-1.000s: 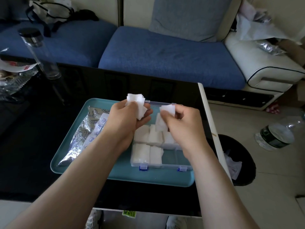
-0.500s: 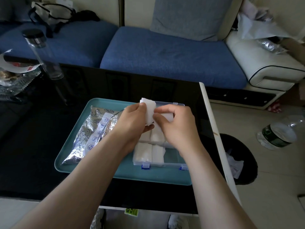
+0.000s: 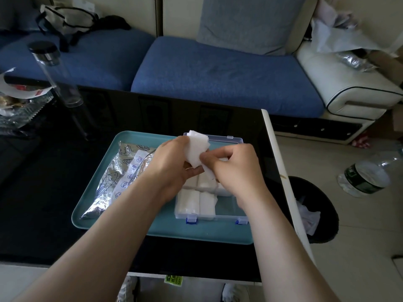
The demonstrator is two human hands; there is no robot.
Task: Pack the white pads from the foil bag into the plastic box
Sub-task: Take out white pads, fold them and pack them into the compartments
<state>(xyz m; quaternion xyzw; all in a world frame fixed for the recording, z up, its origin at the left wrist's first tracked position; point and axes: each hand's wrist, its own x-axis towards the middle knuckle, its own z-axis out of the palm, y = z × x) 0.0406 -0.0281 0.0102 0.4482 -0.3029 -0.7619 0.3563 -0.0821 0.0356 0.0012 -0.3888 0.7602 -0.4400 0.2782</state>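
My left hand (image 3: 172,164) holds a small stack of white pads (image 3: 197,149) just above the clear plastic box (image 3: 236,140). My right hand (image 3: 234,168) pinches the lower edge of that stack with thumb and fingers. The box has blue latches and lies open on a teal tray (image 3: 139,223). Several white pads (image 3: 197,203) fill its left and middle compartments; the near right compartment shows bare bottom. The silver foil bag (image 3: 115,177) with printed fish lies on the tray's left part, partly under my left forearm.
The tray sits on a black glass table (image 3: 43,192) whose white right edge (image 3: 283,171) runs near the box. A tall clear bottle (image 3: 54,73) stands far left beside wrappers. A black bin (image 3: 316,205) and a plastic bottle (image 3: 366,175) are on the floor at right. A blue sofa lies beyond.
A second ago my hands were apart, each with pads. They have come together, and my right hand now pinches the stack held in my left, slightly lower over the box.
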